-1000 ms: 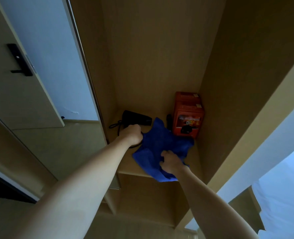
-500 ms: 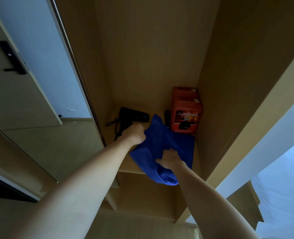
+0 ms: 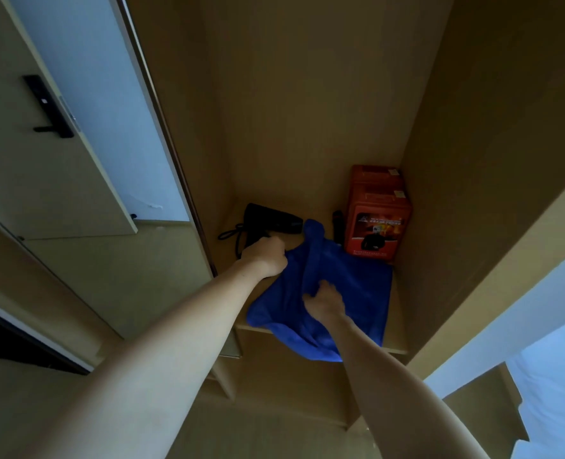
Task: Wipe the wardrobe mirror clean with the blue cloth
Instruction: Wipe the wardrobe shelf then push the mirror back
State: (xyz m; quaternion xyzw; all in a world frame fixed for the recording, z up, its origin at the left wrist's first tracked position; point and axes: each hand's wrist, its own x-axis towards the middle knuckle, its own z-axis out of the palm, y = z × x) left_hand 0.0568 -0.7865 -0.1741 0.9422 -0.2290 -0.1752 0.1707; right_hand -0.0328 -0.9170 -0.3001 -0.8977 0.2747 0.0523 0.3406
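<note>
Both hands on blue cloth [image 3: 347, 286] spread over wardrobe shelf [image 3: 397, 326]: left hand [image 3: 265, 255] gripping its edge, right hand [image 3: 324, 301] pinching a fold. Beside: hair dryer [image 3: 271, 221], orange box [image 3: 375, 215].

Blue cloth [image 3: 350, 286] now spread wider over the shelf [image 3: 396, 329]: a second ago bunched toward the middle, now its right edge reaches close to the side wall and lies flatter below the orange box [image 3: 377, 223]. Front fold hangs further over the shelf edge. Right hand [image 3: 324, 301] shifted from the cloth's front edge up onto its middle, fingers pinching a raised fold. Left hand [image 3: 266, 256] stayed gripping the cloth's left corner, pulled slightly left.
</note>
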